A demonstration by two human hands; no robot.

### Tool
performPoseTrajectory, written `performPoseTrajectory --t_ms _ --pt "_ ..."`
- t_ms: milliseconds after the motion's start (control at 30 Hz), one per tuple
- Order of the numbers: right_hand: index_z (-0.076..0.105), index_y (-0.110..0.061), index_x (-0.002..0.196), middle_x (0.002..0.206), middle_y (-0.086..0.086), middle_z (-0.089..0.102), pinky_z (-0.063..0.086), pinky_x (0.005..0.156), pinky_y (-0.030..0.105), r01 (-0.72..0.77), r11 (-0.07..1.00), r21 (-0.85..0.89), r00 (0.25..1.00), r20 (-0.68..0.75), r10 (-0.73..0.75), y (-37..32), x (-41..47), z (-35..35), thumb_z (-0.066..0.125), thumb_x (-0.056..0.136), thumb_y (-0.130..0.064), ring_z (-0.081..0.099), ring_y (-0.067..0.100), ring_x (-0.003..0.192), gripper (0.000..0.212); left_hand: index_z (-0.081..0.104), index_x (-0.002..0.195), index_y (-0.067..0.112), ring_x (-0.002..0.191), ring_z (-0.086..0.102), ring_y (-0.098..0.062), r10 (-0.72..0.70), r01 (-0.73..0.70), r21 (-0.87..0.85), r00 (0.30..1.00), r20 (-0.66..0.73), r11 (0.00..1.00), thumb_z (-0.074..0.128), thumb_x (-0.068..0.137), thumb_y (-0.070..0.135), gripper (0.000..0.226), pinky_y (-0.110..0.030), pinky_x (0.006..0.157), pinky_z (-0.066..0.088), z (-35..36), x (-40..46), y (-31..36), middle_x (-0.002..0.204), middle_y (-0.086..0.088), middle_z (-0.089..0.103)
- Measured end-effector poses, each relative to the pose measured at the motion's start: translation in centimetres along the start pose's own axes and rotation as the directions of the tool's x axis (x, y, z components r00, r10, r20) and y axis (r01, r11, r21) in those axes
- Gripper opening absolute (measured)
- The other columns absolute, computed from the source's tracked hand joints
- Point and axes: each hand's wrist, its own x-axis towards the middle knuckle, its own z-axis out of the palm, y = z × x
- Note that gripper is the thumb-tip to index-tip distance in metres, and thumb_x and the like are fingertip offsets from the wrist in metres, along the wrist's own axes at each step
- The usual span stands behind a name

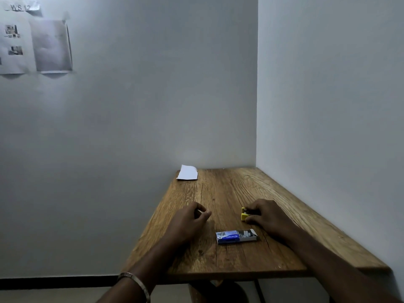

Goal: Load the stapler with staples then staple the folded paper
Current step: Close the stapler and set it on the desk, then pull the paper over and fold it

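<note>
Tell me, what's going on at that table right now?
Right hand closed on yellow stapler. Left hand loosely curled, empty. Staple box open. Folded paper at far corner. Nothing in the way.

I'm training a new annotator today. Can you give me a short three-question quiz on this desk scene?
1. True or false: the right hand is on the yellow stapler.
2. Where does the folded paper lie? A) under the left hand B) at the table's far left corner C) on the staple box
3. Fill in: the staple box is slid ____, with staples showing at its right end.

Key: 1 true; 2 B; 3 open.
</note>
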Motion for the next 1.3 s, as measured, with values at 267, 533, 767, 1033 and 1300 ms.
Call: performPoseTrajectory --t_ms 267,533,767,1033,1300 --pt "0.062 -0.024 0.129 0.120 -0.006 0.065 0.049 0.083 0.028 -0.007 0.998 -0.066 0.999 -0.046 0.004 -0.2 -0.2 0.0 0.071 0.084 -0.044 0.059 0.009 0.102 0.050 0.060 0.115 0.024 0.089 0.062 -0.001 -0.004 0.004 -0.020 1.000 -0.002 1.000 0.064 0.091 0.038 0.028 -0.014 0.071 0.049 0.0 0.2 0.0 0.102 0.008 0.067" --pt "0.070 -0.021 0.116 0.112 -0.005 0.070 0.051 0.082 0.029 0.065 0.989 -0.135 0.973 -0.209 -0.092 -1.4 -0.6 -0.1 0.060 0.093 -0.038 0.062 0.010 0.096 0.030 0.066 0.105 0.023 0.091 0.060 -0.004 0.063 -0.055 0.058 0.986 -0.153 0.997 0.064 0.092 0.028 0.014 -0.022 0.079 0.053 -0.2 0.0 0.4 0.103 0.006 0.069" --pt "0.068 -0.022 0.120 0.118 -0.004 0.070 0.048 0.098 0.044 0.099 0.978 -0.185 0.979 -0.156 -0.129 -2.8 0.8 -0.2 0.053 0.095 -0.039 0.062 0.013 0.107 0.033 0.063 0.113 0.027 0.100 0.053 -0.004 0.066 -0.045 0.182 0.992 -0.111 0.982 0.064 0.092 0.032 0.022 -0.021 0.083 0.046 -0.6 1.1 -0.8 0.120 0.007 0.064" --pt "0.042 -0.022 0.146 0.149 0.002 0.049 0.034 0.112 0.046 0.159 0.939 -0.303 0.985 0.113 -0.130 -5.6 7.4 0.7 0.047 0.097 -0.048 0.045 0.022 0.136 0.056 0.039 0.145 0.017 0.131 0.048 -0.023 -0.017 -0.081 0.424 0.975 0.223 0.902 0.060 0.092 0.047 0.064 -0.034 0.104 0.044 -4.5 7.0 -1.5 0.151 -0.007 0.041" --pt "0.016 -0.020 0.156 0.163 0.007 0.023 0.017 0.118 0.054 0.203 0.881 -0.428 0.941 0.335 -0.054 -7.3 14.7 4.2 0.041 0.097 -0.057 0.019 0.029 0.150 0.073 0.017 0.155 0.014 0.145 0.028 -0.031 -0.153 -0.053 0.571 0.939 0.307 0.819 0.051 0.089 0.063 0.089 -0.044 0.115 0.031 -5.5 13.3 -4.2 0.161 -0.012 0.022"
